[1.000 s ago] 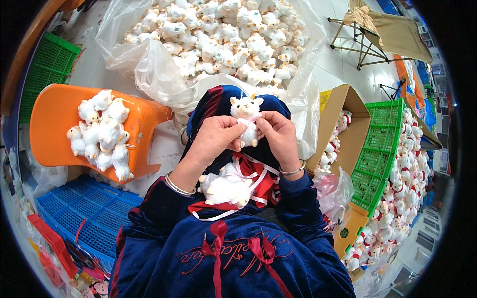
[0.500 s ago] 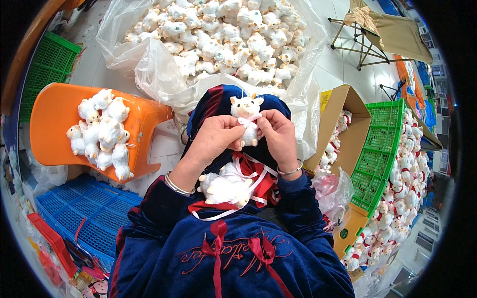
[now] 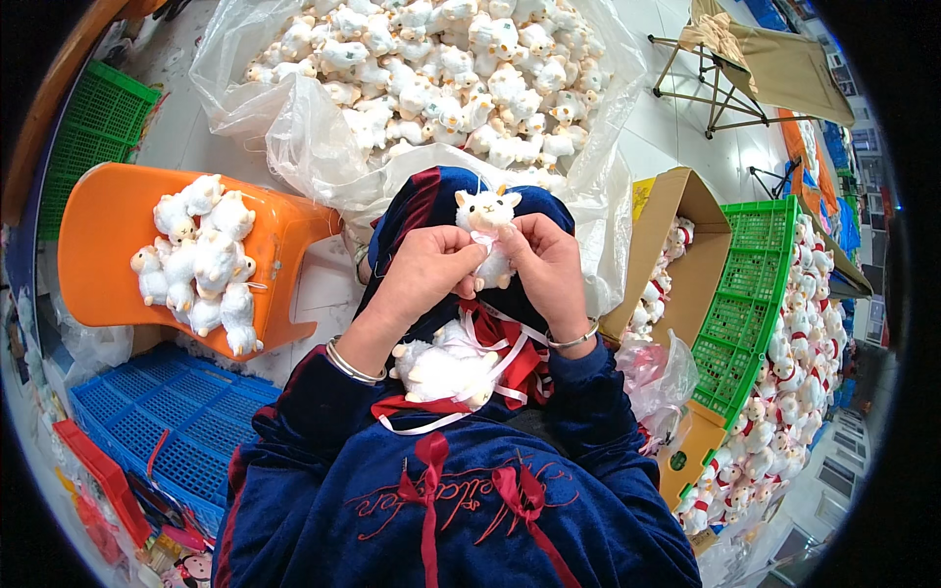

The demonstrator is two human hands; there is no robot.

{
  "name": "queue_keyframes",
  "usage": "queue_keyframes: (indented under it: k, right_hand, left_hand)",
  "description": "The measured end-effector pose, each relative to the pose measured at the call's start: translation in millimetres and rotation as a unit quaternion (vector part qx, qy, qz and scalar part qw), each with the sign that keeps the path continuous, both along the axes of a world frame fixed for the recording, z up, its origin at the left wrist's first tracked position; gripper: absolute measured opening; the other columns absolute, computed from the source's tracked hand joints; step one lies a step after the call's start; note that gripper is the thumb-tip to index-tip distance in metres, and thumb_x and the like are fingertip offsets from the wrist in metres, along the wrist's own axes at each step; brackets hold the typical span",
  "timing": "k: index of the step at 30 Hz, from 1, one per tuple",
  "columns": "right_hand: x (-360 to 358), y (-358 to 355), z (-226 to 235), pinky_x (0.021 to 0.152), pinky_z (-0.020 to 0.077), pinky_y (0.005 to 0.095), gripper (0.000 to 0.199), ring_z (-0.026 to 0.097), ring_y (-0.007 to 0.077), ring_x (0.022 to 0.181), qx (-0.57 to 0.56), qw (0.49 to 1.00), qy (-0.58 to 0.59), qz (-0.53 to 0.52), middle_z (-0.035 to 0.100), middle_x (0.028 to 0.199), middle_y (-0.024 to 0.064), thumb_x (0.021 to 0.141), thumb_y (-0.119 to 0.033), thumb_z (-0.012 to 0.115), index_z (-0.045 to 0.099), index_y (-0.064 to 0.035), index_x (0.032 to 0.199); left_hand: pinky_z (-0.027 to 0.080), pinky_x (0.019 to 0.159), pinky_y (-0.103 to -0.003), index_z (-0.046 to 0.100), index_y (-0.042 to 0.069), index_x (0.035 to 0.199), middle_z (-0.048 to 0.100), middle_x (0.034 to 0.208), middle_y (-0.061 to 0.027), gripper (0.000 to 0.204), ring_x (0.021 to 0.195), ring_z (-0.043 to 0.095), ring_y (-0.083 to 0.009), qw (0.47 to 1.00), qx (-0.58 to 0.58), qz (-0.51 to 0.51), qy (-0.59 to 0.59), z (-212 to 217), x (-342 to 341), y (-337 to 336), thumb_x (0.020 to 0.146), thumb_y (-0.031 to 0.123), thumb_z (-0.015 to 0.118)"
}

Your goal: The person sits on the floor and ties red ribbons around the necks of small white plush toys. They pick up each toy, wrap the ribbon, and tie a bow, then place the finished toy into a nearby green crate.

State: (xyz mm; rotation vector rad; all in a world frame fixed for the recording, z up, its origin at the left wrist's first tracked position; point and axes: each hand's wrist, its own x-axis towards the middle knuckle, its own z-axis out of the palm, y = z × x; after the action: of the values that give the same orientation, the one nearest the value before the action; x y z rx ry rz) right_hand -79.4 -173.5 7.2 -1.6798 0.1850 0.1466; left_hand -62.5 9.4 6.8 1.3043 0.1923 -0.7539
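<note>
A small white plush toy (image 3: 487,208) with tan ears stands upright between my hands, over my knees. Round its neck runs a pale pink ribbon (image 3: 484,238). My left hand (image 3: 436,263) pinches the ribbon at the toy's neck from the left. From the right, the thumb and fingers of my right hand (image 3: 545,257) are closed on the ribbon at the same spot. In my lap lie more white plush toys (image 3: 446,367), with red cloth pieces (image 3: 529,372) and loose pale ribbons around them.
Ahead is a big clear plastic bag (image 3: 304,132) full of plush toys. An orange stool (image 3: 108,245) bearing several toys stands left, above a blue crate (image 3: 167,392). On the right are a cardboard box (image 3: 647,235), a green crate (image 3: 745,304) and toys with red scarves (image 3: 784,392).
My right hand's fingers have shifted slightly left, closer to the left hand at the toy's neck. The toy stays in place, and the ribbon is drawn in more tightly there.
</note>
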Motion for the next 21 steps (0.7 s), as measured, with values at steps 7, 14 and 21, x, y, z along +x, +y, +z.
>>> queue_keyframes:
  k: [7, 14, 21]
  right_hand:
    - [-0.6, 2.9, -0.6, 0.059, 0.0459, 0.0219, 0.018, 0.055, 0.0029, 0.068, -0.043, 0.999, -0.029, 0.002, 0.065, 0.077, -0.0013, 0.100, -0.016, 0.066, 0.066, 0.0015, 0.095]
    - [-1.0, 2.5, -7.6, 0.058, 0.0452, 0.0220, 0.017, 0.055, 0.0034, 0.067, -0.049, 0.998, -0.040, -0.010, 0.064, 0.076, -0.0012, 0.099, -0.015, 0.066, 0.066, 0.0017, 0.094]
    - [-0.9, 0.3, -14.3, 0.057, 0.0442, 0.0220, 0.019, 0.054, 0.0033, 0.067, -0.010, 0.999, -0.019, -0.024, 0.064, 0.076, -0.0020, 0.099, -0.015, 0.066, 0.066, 0.0011, 0.090]
  left_hand:
    - [0.048, 0.049, -0.022, 0.066, -0.001, 0.086, 0.064, 0.066, -0.0021, 0.019, 0.053, 0.059, -0.0062, 0.997, 0.048, 0.039, -0.053, 1.7, -3.7, -9.3, 0.094, 0.016, 0.070]
    - [0.045, 0.045, -0.022, 0.068, -0.002, 0.086, 0.066, 0.067, -0.0032, 0.022, 0.051, 0.059, -0.0058, 0.995, 0.054, 0.061, -0.055, 2.0, -4.7, -13.6, 0.097, 0.017, 0.067]
    - [0.046, 0.047, -0.019, 0.067, 0.000, 0.089, 0.066, 0.069, -0.0023, 0.024, 0.052, 0.058, -0.0048, 0.996, 0.027, 0.063, -0.049, -3.9, -5.6, -14.4, 0.101, 0.020, 0.064]
